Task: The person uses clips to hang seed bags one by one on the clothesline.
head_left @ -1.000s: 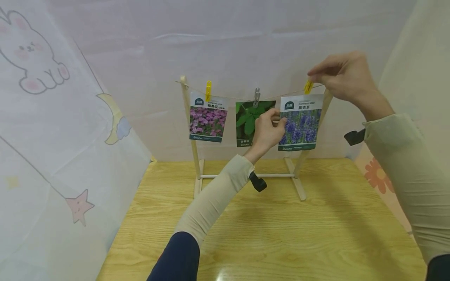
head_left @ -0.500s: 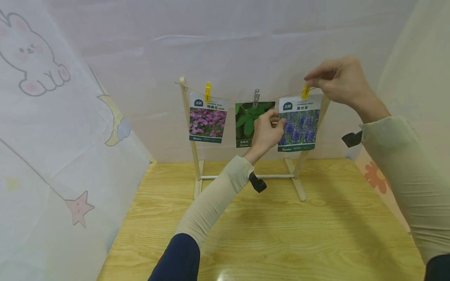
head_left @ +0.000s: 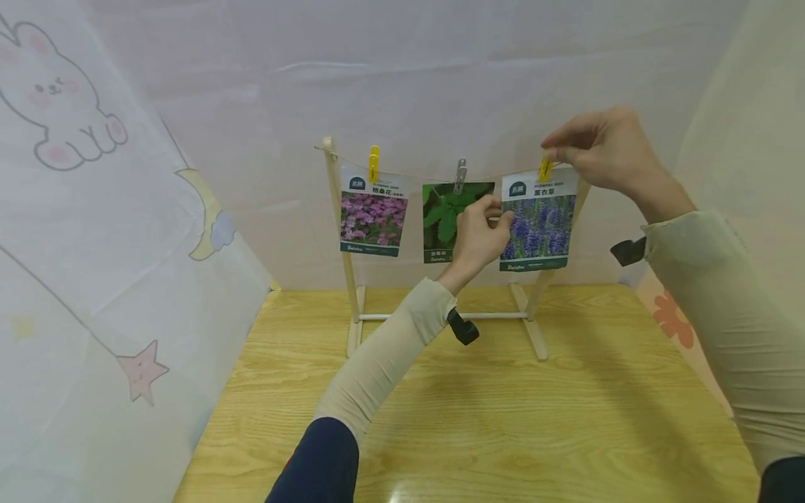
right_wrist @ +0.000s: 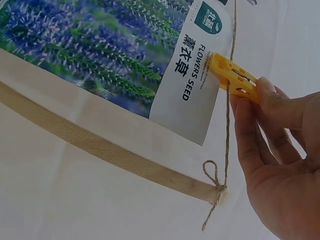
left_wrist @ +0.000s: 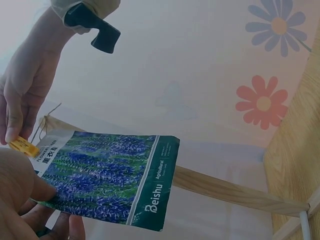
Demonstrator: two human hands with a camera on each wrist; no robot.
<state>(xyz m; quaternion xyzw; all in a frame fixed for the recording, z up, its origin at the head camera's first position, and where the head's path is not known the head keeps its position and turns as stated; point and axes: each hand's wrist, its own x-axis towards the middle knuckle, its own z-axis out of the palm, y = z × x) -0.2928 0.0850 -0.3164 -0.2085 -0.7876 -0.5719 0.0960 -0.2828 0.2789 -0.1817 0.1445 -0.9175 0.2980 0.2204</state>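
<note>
A seed packet with purple-blue flowers (head_left: 539, 227) hangs at the right end of the twine (right_wrist: 227, 130). My left hand (head_left: 478, 234) pinches its left edge between thumb and fingers. At the packet's white top, my right hand (head_left: 606, 150) pinches the handle end of a yellow clothespin (right_wrist: 234, 77), whose tips lie over the packet's top edge and the twine. The left wrist view shows my left thumb (left_wrist: 42, 190) on the packet's front and the other fingers behind it. A green-leaf packet (head_left: 437, 216) hangs to the left, partly hidden by my left hand.
A pink-flower packet (head_left: 372, 216) hangs from another yellow clothespin (head_left: 374, 164); a grey clothespin (head_left: 460, 176) holds the green-leaf one. The twine is tied to a wooden stand's posts (head_left: 349, 279). The stand is on a wood-grain table (head_left: 503, 419), against pale printed sheets (head_left: 402, 91).
My right hand has come slightly down and to the left with the yellow clothespin, which now reaches lower over the packet's top. My left hand keeps its hold, nearly still.
</note>
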